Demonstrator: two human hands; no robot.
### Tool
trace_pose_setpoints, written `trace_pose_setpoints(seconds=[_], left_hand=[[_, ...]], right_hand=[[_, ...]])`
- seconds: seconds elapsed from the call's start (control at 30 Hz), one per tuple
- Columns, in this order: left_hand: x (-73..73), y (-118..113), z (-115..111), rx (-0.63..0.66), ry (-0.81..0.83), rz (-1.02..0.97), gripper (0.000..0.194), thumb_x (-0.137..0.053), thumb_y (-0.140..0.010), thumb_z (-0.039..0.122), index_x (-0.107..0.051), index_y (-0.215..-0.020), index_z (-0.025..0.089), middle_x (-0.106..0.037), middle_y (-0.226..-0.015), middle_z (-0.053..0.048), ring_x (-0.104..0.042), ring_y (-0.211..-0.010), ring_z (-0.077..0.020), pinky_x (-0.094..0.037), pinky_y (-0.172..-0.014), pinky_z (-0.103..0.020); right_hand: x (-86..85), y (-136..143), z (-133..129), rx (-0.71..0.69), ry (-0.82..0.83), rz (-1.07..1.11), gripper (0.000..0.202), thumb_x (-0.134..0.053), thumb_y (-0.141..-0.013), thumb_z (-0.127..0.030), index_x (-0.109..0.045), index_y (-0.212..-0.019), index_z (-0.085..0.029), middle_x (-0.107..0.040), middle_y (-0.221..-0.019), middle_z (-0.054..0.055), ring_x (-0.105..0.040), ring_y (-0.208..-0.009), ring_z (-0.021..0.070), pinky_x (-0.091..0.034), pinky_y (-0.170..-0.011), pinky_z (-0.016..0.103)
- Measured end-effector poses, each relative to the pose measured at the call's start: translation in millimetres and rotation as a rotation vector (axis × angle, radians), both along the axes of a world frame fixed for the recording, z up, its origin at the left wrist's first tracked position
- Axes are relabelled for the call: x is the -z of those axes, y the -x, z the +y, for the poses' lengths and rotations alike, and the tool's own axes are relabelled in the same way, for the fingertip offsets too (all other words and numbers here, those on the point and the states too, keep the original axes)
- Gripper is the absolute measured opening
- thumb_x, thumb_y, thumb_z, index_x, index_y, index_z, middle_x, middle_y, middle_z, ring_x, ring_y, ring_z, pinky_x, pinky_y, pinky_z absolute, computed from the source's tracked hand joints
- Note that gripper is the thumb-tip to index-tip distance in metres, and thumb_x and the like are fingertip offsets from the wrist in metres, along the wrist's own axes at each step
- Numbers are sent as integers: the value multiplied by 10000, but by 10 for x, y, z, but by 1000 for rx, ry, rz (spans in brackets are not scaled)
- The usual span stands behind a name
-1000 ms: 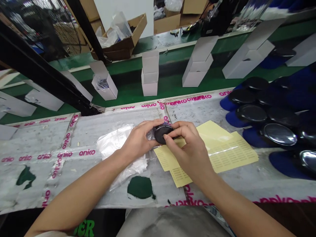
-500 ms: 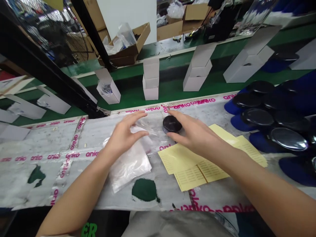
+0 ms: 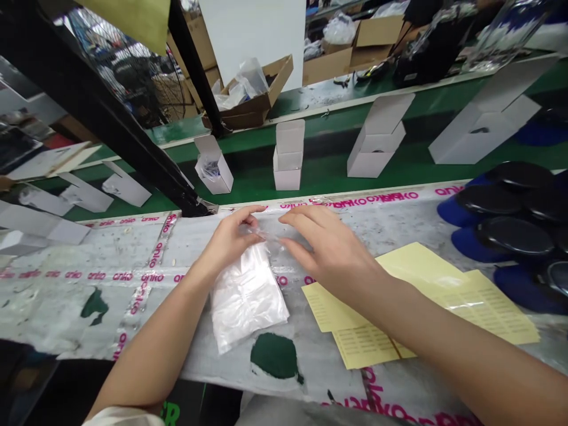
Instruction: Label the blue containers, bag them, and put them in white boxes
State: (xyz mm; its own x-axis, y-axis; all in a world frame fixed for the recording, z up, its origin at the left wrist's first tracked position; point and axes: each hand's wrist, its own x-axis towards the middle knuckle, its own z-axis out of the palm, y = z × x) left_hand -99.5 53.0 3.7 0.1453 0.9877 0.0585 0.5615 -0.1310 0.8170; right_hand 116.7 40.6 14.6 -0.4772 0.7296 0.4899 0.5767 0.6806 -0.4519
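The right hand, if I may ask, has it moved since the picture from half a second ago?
Yes: judged against the dark green patch, the right hand has moved to the left.

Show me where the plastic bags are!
In the head view, the plastic bags lie just below the left hand, left of the yellow sheets and above a dark green patch.

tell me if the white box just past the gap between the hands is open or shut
Open: the white box has its lid flap standing up at the back.
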Motion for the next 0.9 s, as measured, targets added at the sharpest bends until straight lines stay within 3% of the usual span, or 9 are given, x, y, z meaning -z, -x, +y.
trace_pose_setpoints(seconds=[0.07,0.17,0.23,0.33,0.43,0.53,0.6,0.8,0.9], left_hand=[[1,-65,-36,72,-49,-147,533,-715,-750,84,-651,-1262,217,-659,-905,-10,-626,-914,-181,-491,-895,-337],[30,-131,-80,158,-133,-255,555,-753,-767,133,-640,-1295,258,-683,-1147,-59,-619,-1050,-206,-493,-928,-345],[40,-141,-93,184,-146,-215,618,-805,-762,198,-616,-1342,294,-624,-1354,-79,-583,-1178,-239,-480,-971,-365],[5,-132,-105,191,3,-149,742,-875,-706,252,-587,-1388,308,-574,-1465,-78,-553,-1263,-276,-454,-1031,-401],[-77,-143,-133,198,174,-131,667,-861,-706,220,-639,-1333,274,-659,-1362,-64,-602,-1184,-266,-458,-1028,-406],[-139,-178,-173,227,271,-137,613,-857,-698,220,-672,-1281,242,-723,-1213,-56,-649,-1038,-242,-497,-928,-370],[-138,-204,-188,263,315,-146,595,-864,-695,251,-676,-1260,234,-735,-1148,-46,-664,-971,-230,-509,-857,-343],[-46,-270,-182,416,280,166,135,-776,-813,309,-737,-846,184,-689,-875,-15,-661,-848,-202,-486,-752,-291],[-131,-223,-198,509,229,316,100,-757,-829,298,-758,-857,201,-683,-984,-39,-668,-936,-228,-502,-816,-312]], right_hand=[[-34,49,51,1,211,-46,234,-648,-916,-256,-617,-1134,-174,-695,-1111,126,-668,-998,286,-552,-744,388],[-61,77,71,-19,442,-52,254,-627,-902,-244,-569,-1148,-219,-719,-992,61,-683,-849,233,-496,-642,316],[-60,45,46,-10,490,-53,249,-547,-922,-198,-549,-1167,-241,-732,-912,28,-676,-769,209,-459,-609,293],[-44,-64,-36,75,478,-101,227,-465,-952,-184,-551,-1156,-232,-701,-724,-3,-626,-612,195,-403,-537,286],[-23,-185,-142,121,373,-120,160,-450,-970,-200,-600,-1027,-206,-637,-622,-9,-560,-508,179,-372,-477,292],[3,-276,-248,130,132,-62,221,-469,-965,-168,-657,-850,-185,-696,-844,75,-654,-725,202,-491,-609,314],[26,-329,-311,147,57,-2,255,-489,-971,-165,-709,-843,-186,-697,-920,81,-668,-807,198,-527,-679,310],[155,-542,-433,320,187,345,189,-616,-934,-226,-791,-987,-276,-717,-891,16,-686,-807,174,-556,-669,298],[210,-666,-425,431,317,620,122,-715,-872,-280,-795,-952,-326,-748,-923,-6,-704,-864,179,-566,-755,322]])
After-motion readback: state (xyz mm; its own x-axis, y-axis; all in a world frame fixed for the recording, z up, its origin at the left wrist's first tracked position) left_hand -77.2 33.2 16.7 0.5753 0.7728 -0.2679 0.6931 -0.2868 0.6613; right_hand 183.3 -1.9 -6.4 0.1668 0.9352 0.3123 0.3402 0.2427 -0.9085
